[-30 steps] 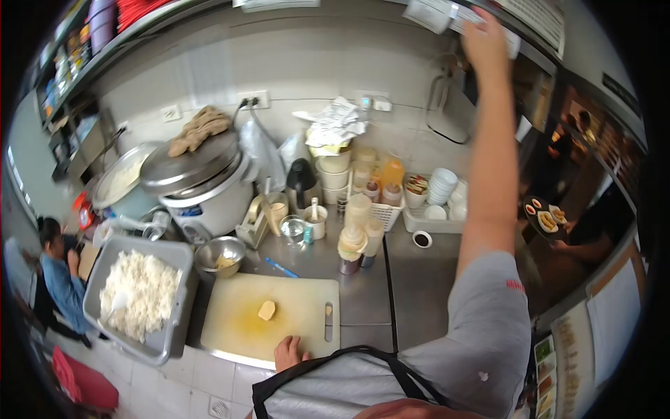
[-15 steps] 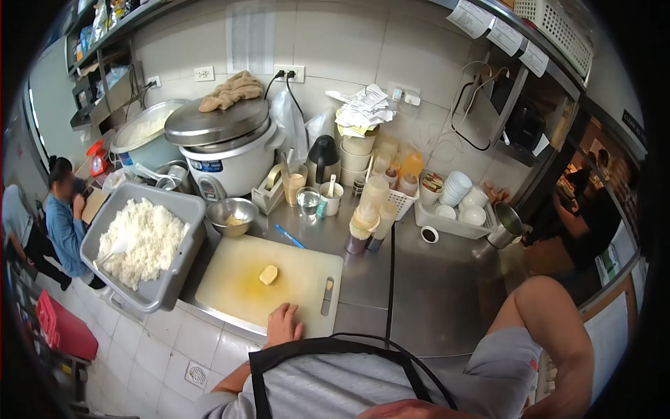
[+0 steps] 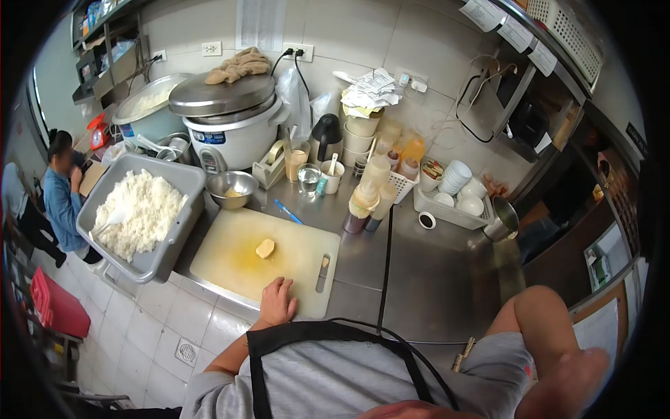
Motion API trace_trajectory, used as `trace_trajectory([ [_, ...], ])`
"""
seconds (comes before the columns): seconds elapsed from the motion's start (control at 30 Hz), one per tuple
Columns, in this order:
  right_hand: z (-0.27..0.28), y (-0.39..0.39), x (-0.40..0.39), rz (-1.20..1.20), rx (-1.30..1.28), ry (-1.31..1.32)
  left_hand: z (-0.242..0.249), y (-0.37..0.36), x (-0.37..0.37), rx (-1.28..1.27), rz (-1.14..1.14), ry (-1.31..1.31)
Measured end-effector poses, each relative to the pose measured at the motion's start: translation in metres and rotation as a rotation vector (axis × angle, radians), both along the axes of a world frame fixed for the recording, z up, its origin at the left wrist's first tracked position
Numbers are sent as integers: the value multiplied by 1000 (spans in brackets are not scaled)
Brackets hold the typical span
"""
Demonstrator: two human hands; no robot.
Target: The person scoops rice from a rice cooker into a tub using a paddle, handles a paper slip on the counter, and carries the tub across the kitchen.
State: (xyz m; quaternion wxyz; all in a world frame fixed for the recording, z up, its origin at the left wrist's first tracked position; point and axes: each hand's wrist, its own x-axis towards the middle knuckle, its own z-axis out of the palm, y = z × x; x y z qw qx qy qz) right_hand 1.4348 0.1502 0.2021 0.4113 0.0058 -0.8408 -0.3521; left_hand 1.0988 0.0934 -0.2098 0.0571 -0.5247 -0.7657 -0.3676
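Note:
My left hand (image 3: 278, 300) rests on the near edge of a white cutting board (image 3: 223, 241), fingers stretched out and holding nothing. Beyond the fingertips, a small pale-yellow lump (image 3: 265, 248) sits on a yellow stain; I cannot make out what food it is. The board has a slot handle at its right end. My right arm is bent at the far right; my right hand (image 3: 583, 377) looks blurred beside my sleeve, and its fingers cannot be made out. A blue pen (image 3: 287, 211) lies behind the board, near a metal bowl (image 3: 232, 190).
Left of the board stands a grey tub (image 3: 178, 223) of cooked rice with a paddle. Behind are a rice cooker (image 3: 241, 143), sauce bottles (image 3: 368, 188), and a basket of white bowls (image 3: 447, 216). A person in blue (image 3: 61, 199) stands at the far left.
My view has shifted slightly. My right forearm has swung so that the blurred hand now shows at the right. My left hand stays on the board's near edge.

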Motion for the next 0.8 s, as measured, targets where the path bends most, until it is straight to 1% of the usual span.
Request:
trace_trajectory([
  [0.03, -3, 12, -10, 9, 161, 95, -1, 0, 1, -3, -2, -6],
  [0.1, 7, 30, -32, 203, 410, 239, -2, 0, -1, -6, 7, -9],
  [0.17, 20, 35, -58, 567, 572, 319, 0, -1, 0, -3, 3, -19],
  [0.27, 17, 25, -51, 738, 392, 165, 1, -2, -1, 3, 7, -19],
  [0.37, 39, 1, -48, 686, -463, -510, 0, -3, -1, -3, -1, -17],
  [0.47, 45, 9, -63, 888, -738, -919, 0, -1, -3, 7, -27, -7],
  [0.57, 36, -9, -77, 699, -776, -715, -5, -5, -5, 25, -23, -32],
  [0.6, 33, -12, -84, 628, -698, -675, -4, -6, -6, 46, -31, -46],
  [0.63, 29, -11, -90, 655, -628, -699, -5, -8, -8, 65, -48, -53],
  [0.7, 22, -8, -96, 682, -511, -713, -15, -6, -12, 226, -53, -100],
  [0.8, 15, -3, -109, 681, -364, -668, 9, -25, -18, 232, -47, -245],
])
